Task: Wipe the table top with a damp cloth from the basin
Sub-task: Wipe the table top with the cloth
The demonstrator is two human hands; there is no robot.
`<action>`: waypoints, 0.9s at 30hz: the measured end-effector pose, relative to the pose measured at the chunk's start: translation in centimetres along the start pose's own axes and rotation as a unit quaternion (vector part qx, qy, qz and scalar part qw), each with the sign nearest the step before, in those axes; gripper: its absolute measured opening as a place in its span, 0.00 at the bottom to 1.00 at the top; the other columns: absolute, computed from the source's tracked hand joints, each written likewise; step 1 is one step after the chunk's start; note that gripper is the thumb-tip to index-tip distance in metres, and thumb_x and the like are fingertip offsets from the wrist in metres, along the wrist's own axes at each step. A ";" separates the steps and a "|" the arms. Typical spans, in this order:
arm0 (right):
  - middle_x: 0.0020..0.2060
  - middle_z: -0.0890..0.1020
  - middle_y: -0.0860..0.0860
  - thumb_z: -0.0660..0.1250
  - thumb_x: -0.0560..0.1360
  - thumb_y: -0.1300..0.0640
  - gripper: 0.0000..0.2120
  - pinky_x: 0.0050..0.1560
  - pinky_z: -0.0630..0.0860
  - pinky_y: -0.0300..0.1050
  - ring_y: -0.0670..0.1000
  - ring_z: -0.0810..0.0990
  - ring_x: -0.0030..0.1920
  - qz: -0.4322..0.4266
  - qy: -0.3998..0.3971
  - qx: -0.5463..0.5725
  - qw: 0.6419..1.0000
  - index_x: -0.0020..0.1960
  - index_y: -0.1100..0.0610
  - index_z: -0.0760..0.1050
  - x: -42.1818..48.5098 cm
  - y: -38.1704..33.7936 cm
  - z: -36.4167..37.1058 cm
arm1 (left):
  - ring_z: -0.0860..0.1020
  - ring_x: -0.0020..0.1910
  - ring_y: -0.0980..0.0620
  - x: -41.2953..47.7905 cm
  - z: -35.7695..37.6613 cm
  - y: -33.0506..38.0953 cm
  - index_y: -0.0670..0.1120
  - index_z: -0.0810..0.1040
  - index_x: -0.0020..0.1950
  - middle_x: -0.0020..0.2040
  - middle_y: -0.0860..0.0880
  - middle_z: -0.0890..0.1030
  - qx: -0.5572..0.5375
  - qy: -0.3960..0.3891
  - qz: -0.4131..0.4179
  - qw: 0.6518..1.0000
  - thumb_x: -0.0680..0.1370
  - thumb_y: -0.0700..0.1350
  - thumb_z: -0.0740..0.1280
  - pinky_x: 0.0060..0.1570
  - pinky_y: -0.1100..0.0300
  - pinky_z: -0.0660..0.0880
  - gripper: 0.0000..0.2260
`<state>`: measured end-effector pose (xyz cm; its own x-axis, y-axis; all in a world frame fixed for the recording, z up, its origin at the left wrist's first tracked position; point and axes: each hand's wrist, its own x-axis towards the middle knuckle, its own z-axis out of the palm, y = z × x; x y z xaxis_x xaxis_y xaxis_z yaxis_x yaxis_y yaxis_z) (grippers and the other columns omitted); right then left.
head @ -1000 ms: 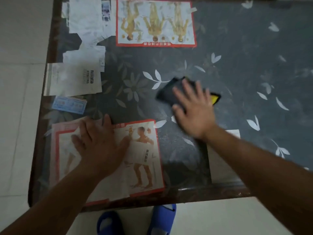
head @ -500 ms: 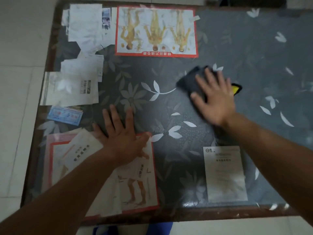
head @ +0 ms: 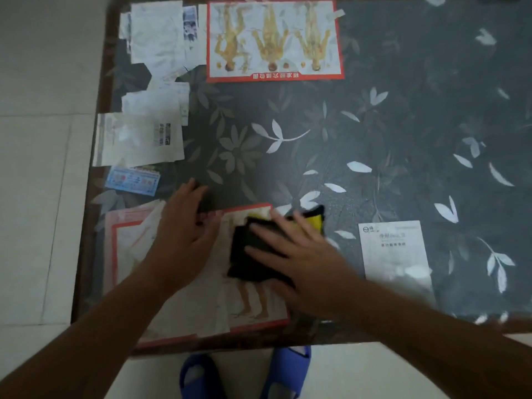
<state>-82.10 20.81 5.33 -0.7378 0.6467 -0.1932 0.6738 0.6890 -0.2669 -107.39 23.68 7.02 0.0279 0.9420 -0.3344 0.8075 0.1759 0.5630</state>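
Observation:
The table top [head: 403, 116] is dark glass over a grey cloth with white leaf prints, framed in brown wood. A black cloth with a yellow patch [head: 250, 254] lies near the front edge, over a red-bordered poster [head: 201, 306] under the glass. My right hand [head: 299, 254] presses flat on the cloth, fingers spread and pointing left. My left hand [head: 184, 234] rests flat on the glass just left of the cloth, fingers apart, holding nothing.
Papers lie under the glass: white sheets [head: 138, 136] and a blue ticket [head: 132, 180] at the left, a red-bordered figure chart [head: 273, 38] at the back, a white leaflet [head: 394, 251] at the right. Blue slippers [head: 244, 372] stand on pale floor tiles below the front edge.
My right hand has slid the cloth from the middle of the table back towards the front edge and to the left. My left hand has stayed flat on the front left of the glass.

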 end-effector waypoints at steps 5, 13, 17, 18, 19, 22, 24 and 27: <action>0.82 0.51 0.49 0.43 0.79 0.36 0.32 0.78 0.41 0.62 0.58 0.44 0.81 0.412 0.108 0.050 0.903 0.80 0.44 0.55 0.4 6.5 -1.4 | 0.69 0.68 0.40 -5.0 -1.6 -5.4 0.50 0.69 0.69 0.70 0.45 0.70 0.087 0.025 0.009 0.996 0.80 0.62 0.51 0.66 0.34 0.67 0.24; 0.80 0.58 0.54 0.57 0.79 0.44 0.29 0.78 0.44 0.64 0.63 0.52 0.80 0.160 0.091 0.062 0.981 0.78 0.50 0.63 8.5 -17.9 2.9 | 0.66 0.75 0.50 -8.1 -3.8 -10.3 0.64 0.64 0.75 0.75 0.54 0.69 -0.184 0.040 -0.026 0.982 0.79 0.68 0.50 0.74 0.34 0.55 0.25; 0.79 0.61 0.52 0.57 0.80 0.44 0.26 0.77 0.48 0.64 0.61 0.52 0.80 0.103 0.084 0.037 0.990 0.77 0.49 0.65 7.4 -17.9 3.9 | 0.58 0.79 0.54 -8.5 -4.0 -10.6 0.57 0.62 0.77 0.78 0.54 0.64 -0.166 0.022 -0.030 0.985 0.76 0.68 0.47 0.78 0.46 0.40 0.32; 0.79 0.61 0.52 0.57 0.80 0.44 0.26 0.77 0.50 0.65 0.61 0.53 0.80 0.149 0.097 0.034 0.983 0.77 0.48 0.65 7.0 -17.0 4.1 | 0.58 0.78 0.55 -8.5 -4.2 -10.7 0.58 0.62 0.77 0.78 0.55 0.65 -0.164 0.013 -0.031 0.986 0.76 0.68 0.46 0.78 0.48 0.42 0.32; 0.79 0.61 0.52 0.57 0.80 0.44 0.26 0.76 0.52 0.65 0.61 0.54 0.80 0.221 0.121 0.040 0.967 0.77 0.49 0.65 6.8 -16.3 4.1 | 0.62 0.76 0.56 -8.4 -4.5 -10.7 0.60 0.65 0.75 0.75 0.58 0.68 -0.178 0.004 -0.025 0.984 0.78 0.67 0.48 0.78 0.50 0.50 0.28; 0.80 0.58 0.54 0.53 0.81 0.42 0.28 0.77 0.48 0.65 0.62 0.50 0.80 0.406 0.166 0.071 0.896 0.79 0.50 0.61 8.6 -19.0 4.0 | 0.76 0.58 0.66 -7.7 -5.6 -10.5 0.65 0.74 0.62 0.57 0.64 0.79 -0.234 0.021 -0.035 0.971 0.82 0.60 0.53 0.60 0.61 0.73 0.14; 0.81 0.54 0.54 0.54 0.81 0.41 0.30 0.77 0.47 0.65 0.62 0.45 0.81 0.346 0.150 0.089 0.922 0.80 0.49 0.56 11.2 -23.4 4.5 | 0.77 0.61 0.57 -6.9 -5.7 -10.6 0.63 0.76 0.62 0.59 0.59 0.80 -0.195 0.039 -0.033 0.980 0.79 0.62 0.53 0.65 0.51 0.72 0.17; 0.80 0.58 0.54 0.56 0.81 0.44 0.29 0.77 0.48 0.63 0.59 0.44 0.81 0.193 0.124 0.102 0.968 0.80 0.51 0.58 13.0 -27.3 5.1 | 0.74 0.66 0.45 -6.2 -5.2 -10.9 0.57 0.74 0.60 0.64 0.49 0.78 -0.051 0.033 0.004 0.998 0.78 0.64 0.49 0.68 0.38 0.67 0.21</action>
<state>-110.30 8.70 5.28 -0.3837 0.9191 -0.0893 0.8565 0.3181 -0.4064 -119.39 17.44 6.87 -0.0082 0.9598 -0.2807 0.7434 0.1936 0.6402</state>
